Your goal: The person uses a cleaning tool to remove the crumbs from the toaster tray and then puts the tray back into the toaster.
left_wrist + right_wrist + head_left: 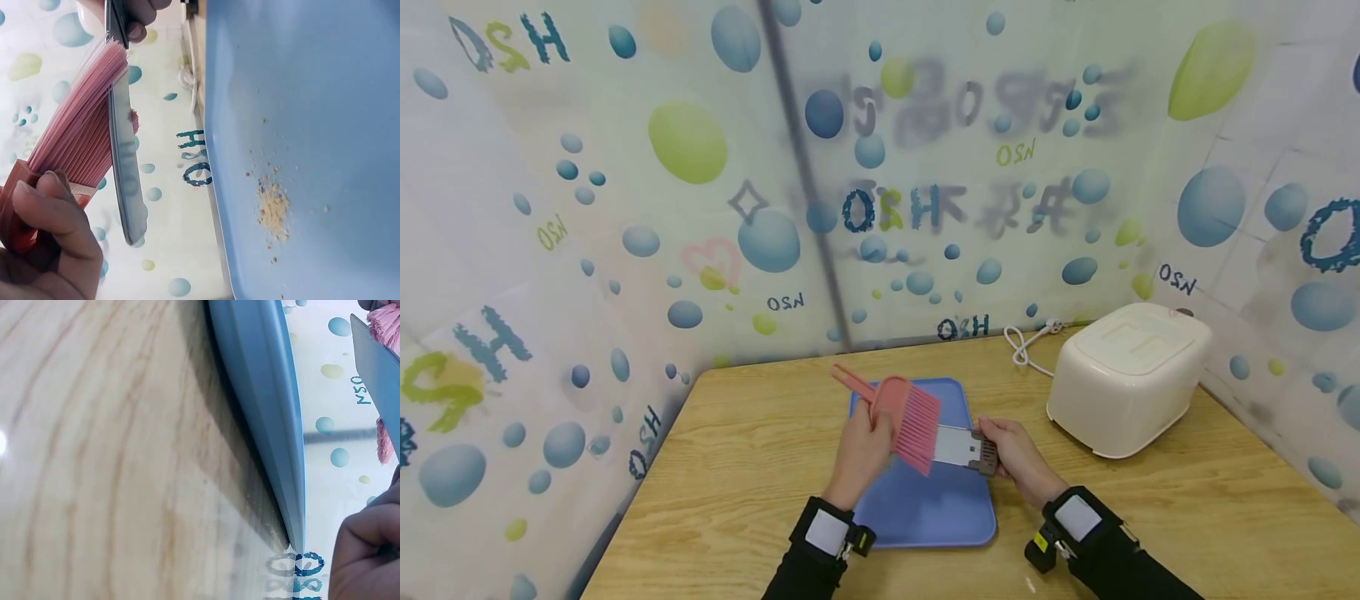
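Note:
A pink brush (917, 421) is gripped by my left hand (863, 450), its bristles slanting down to the right. My right hand (1021, 460) pinches the grey-brown end of a flat metal crumb tray (953, 446). The bristles lie against the metal in the left wrist view, where the crumb tray (127, 162) is seen almost edge-on. Both are held above a blue tray (925, 512). A small heap of tan crumbs (273, 209) lies on the blue tray, with loose bits scattered around it. Part of the metal's face is hidden behind the bristles.
A cream toaster (1127, 383) stands on the wooden table (745, 467) to the right of the blue tray. Its white cord (1021, 350) lies coiled near the back edge. A patterned curtain (880, 250) encloses the table at the back and sides.

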`<action>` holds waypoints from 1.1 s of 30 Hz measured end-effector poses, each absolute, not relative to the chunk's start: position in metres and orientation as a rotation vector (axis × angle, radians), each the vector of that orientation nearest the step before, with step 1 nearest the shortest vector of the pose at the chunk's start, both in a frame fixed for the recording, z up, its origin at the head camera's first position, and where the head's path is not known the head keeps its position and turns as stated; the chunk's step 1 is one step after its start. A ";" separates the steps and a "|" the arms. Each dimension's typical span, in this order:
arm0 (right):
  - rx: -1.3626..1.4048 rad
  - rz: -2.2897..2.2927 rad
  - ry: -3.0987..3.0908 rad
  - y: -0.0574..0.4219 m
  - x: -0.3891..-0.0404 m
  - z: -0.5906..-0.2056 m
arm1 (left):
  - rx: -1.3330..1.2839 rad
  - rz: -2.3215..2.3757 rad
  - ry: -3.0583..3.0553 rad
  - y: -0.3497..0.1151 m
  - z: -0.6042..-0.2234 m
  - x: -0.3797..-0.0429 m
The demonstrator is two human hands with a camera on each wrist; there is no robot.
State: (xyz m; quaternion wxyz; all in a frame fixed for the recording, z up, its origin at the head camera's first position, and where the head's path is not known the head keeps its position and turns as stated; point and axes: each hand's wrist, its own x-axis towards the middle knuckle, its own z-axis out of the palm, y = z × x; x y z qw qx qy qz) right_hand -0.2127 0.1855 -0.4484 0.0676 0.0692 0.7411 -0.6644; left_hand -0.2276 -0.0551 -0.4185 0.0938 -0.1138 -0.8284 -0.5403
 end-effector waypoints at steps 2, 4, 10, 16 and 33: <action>0.210 -2.003 2.231 0.186 -0.213 -0.449 | -0.331 -1.587 -2.456 -0.057 -0.420 -0.229; 0.210 -2.004 2.230 0.186 -0.213 -0.449 | -0.326 -1.568 -2.452 -0.059 -0.420 -0.230; 0.194 -1.999 2.226 0.186 -0.213 -0.448 | -0.329 -1.562 -2.449 -0.062 -0.420 -0.231; 0.190 -1.981 2.225 0.186 -0.212 -0.447 | -0.323 -1.589 -2.445 -0.067 -0.421 -0.231; 0.182 -1.992 2.220 0.186 -0.213 -0.445 | -0.295 -1.587 -2.445 -0.074 -0.419 -0.232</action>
